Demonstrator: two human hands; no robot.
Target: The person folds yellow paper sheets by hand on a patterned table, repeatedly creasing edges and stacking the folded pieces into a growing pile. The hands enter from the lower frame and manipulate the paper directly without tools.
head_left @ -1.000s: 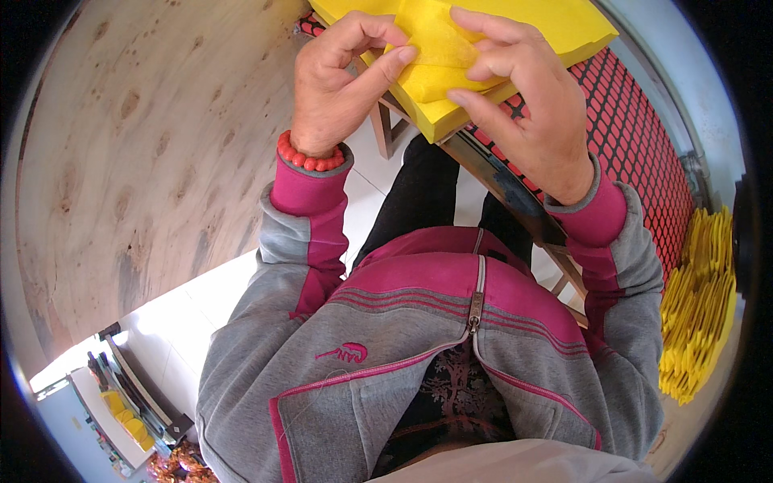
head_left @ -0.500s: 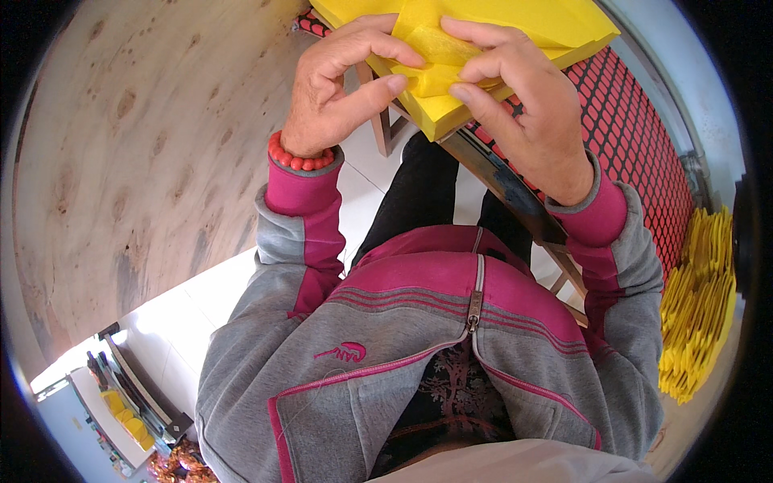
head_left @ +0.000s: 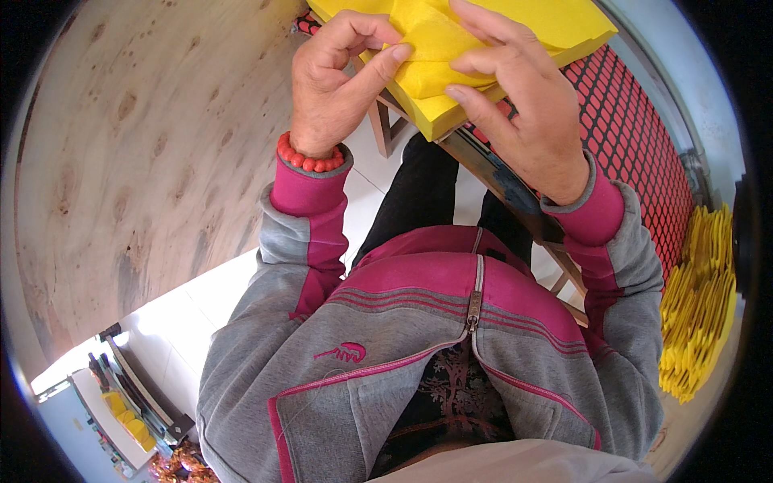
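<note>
In the head view, the folded yellow sheet [head_left: 435, 44] lies over the yellow stack [head_left: 568, 28] and is best kept taut, the left hand [head_left: 328, 84] pinching its left edge, thumb and forefinger now closed where they stood parted half a second ago, while the right hand's [head_left: 527, 101] spread fingers meet its right side, their grip uncertain.

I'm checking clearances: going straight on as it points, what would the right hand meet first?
The right hand would likely meet the folded yellow sheet first; depth is unclear, so they may be touching.
</note>
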